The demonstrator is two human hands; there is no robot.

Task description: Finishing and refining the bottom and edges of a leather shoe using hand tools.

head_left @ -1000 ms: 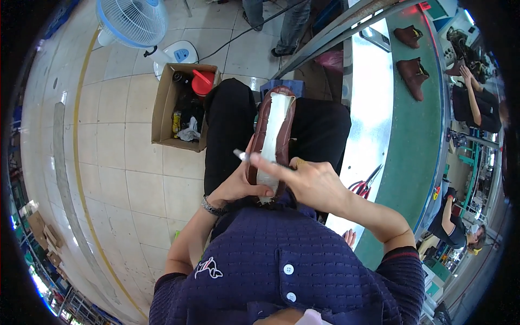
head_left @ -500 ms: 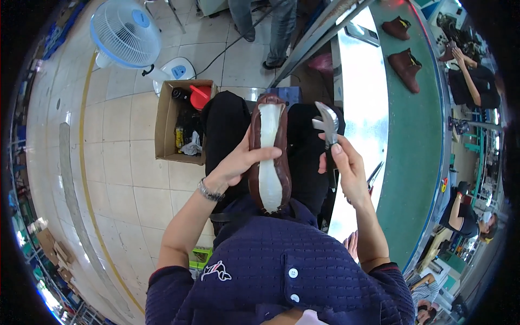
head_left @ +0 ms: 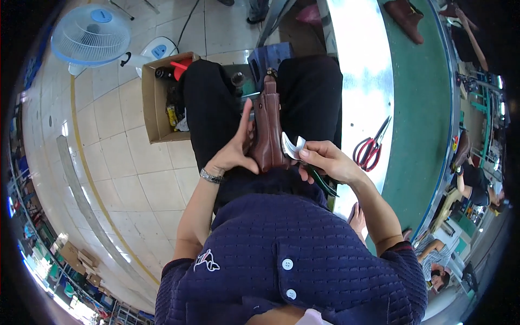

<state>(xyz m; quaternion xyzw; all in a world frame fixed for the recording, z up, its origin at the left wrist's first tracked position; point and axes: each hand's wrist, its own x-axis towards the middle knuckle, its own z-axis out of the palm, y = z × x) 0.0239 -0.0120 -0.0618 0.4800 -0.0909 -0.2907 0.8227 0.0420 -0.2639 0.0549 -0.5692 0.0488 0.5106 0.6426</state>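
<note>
A brown leather ankle boot (head_left: 267,132) is over my lap, its seamed upper turned toward the view and its narrow end pointing away from me. My left hand (head_left: 236,149) holds it from the left, thumb near the close end and fingers along the side; some fingertips are hidden behind the leather. In my right hand (head_left: 327,161) are lasting pincers with curved silver jaws (head_left: 292,147) and dark handles. Those jaws are right beside the boot's right side; whether they touch it I cannot tell. The boot's white underside is out of sight.
On the metal ledge (head_left: 362,81) to my right lie red-handled pliers (head_left: 369,153). Beyond it runs a green belt (head_left: 414,124) with another brown boot (head_left: 405,20). A cardboard box (head_left: 157,132) stands left of my knees, near a fan (head_left: 91,35). Other people sit at far right.
The boot has been turned from its white underside to its brown upper. My right hand has brought the pincers left and nearer, beside the boot. The view has shifted, revealing the red-handled pliers.
</note>
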